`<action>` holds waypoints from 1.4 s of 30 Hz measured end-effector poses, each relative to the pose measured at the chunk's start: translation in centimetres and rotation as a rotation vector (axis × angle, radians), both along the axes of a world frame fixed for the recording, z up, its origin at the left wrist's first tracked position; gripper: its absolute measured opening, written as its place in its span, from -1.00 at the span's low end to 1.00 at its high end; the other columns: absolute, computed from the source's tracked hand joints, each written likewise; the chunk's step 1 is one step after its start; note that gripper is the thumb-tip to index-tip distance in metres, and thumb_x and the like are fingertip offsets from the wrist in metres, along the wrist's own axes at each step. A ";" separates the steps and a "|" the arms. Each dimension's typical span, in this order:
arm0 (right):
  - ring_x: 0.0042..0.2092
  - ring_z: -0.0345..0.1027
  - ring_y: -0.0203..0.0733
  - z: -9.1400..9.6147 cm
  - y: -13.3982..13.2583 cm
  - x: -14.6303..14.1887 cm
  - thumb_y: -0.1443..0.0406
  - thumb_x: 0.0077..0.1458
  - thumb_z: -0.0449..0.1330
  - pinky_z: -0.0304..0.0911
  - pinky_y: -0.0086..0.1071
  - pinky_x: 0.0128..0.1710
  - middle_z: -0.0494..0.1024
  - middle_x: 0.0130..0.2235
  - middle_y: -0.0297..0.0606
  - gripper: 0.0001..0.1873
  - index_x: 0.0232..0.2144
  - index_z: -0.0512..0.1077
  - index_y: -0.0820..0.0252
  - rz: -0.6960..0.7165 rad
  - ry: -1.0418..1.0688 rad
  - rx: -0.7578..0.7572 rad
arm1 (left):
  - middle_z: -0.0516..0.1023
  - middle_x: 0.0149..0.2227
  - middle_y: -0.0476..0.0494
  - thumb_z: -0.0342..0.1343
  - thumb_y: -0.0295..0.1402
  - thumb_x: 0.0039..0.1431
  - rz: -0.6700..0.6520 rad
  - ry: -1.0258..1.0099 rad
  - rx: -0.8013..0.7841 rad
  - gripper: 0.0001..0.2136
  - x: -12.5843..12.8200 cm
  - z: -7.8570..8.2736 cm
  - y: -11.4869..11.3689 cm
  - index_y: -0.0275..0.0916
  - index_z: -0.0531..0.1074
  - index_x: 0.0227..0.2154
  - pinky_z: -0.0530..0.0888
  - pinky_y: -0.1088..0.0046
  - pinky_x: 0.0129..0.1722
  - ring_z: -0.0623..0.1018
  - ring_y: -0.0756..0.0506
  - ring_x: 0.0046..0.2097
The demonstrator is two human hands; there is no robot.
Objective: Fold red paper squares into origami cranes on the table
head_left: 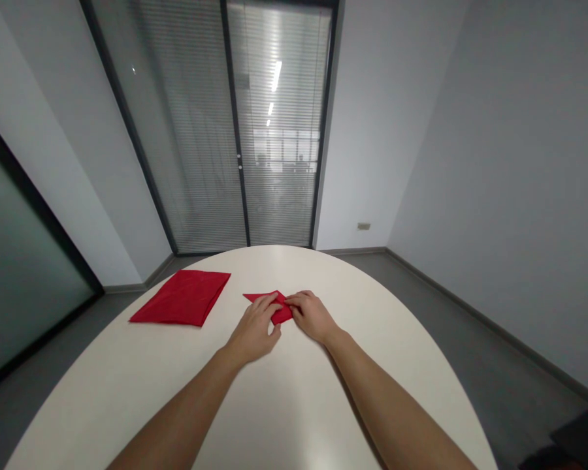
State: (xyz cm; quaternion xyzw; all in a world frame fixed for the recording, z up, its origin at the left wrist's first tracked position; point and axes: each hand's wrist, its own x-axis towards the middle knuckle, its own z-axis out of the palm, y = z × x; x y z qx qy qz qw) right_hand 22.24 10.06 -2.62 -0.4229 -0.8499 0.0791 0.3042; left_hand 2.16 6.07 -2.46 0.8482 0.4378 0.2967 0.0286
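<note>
A small folded red cloth (283, 315) lies on the white table in front of me, one pointed corner sticking out to the left. My left hand (259, 326) bends its fingers over the left part of the cloth, with the thumb at the near edge. At the right edge, my right hand (311, 316) grips the cloth with curled fingers; its thumb is mostly hidden. Both hands cover part of the folds. To the left lies a larger red folded cloth (181, 297), flat and four-sided, its layers showing along the right side. Neither hand touches it.
The round white table (372, 365) has its curved far edge just beyond the cloths. Behind it stand a glass partition with blinds (200, 143) and a pale wall (509, 163) with a small socket (363, 226). A dark object (581, 434) shows at the lower right.
</note>
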 end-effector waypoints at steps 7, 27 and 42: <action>-0.03 0.41 -0.11 0.5 -0.3 0.0 0.45 0.20 0.11 0.20 -0.25 0.11 0.65 -0.07 -0.24 -0.67 -0.10 0.59 0.13 0.029 0.025 -0.005 | 0.47 0.17 -0.29 0.05 -0.43 0.20 0.031 0.033 -0.070 -0.56 0.3 0.1 0.0 -0.27 0.35 0.16 0.34 0.05 0.23 0.42 -0.26 0.20; -0.14 0.45 -0.11 1.4 -1.5 -0.2 0.36 0.11 0.20 0.29 -0.31 -0.08 0.63 -0.19 -0.17 -0.78 -0.18 0.55 0.19 0.095 0.075 -0.074 | 0.60 -0.07 -0.22 -0.05 -0.28 0.37 0.134 -0.020 -0.097 -0.77 0.5 0.7 0.2 -0.22 0.48 -0.11 0.45 0.22 -0.02 0.54 -0.22 0.00; -0.08 0.41 -0.11 0.9 -0.9 -0.1 0.35 0.24 0.13 0.24 -0.30 -0.05 0.62 -0.11 -0.17 -0.76 -0.09 0.53 0.19 -0.039 0.032 -0.108 | 0.59 -0.03 -0.31 -0.08 -0.42 0.35 0.257 -0.007 -0.111 -0.74 0.3 -0.1 1.1 -0.27 0.47 -0.05 0.45 0.20 0.05 0.55 -0.21 0.03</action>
